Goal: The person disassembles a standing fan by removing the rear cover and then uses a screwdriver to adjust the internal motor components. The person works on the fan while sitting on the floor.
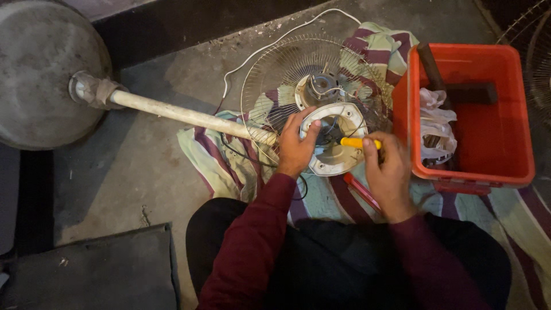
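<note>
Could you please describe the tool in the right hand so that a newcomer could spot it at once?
Find the red plastic crate; just left of it lies the round white fan housing. Across it, the right hand holds a screwdriver, the only bright yellow thing there.

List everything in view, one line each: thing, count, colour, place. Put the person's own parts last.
fan motor housing: one, white, centre, on the cloth
wire fan guard: one, pale metal, behind the housing
fan pole: one, cream, running left
round fan base: one, grey, top left
striped cloth: one, green and maroon, on the floor
screwdriver: one, yellow handle, over the housing
crate: one, red, right
left hand: one, on the housing rim
right hand: one, gripping the screwdriver
</note>
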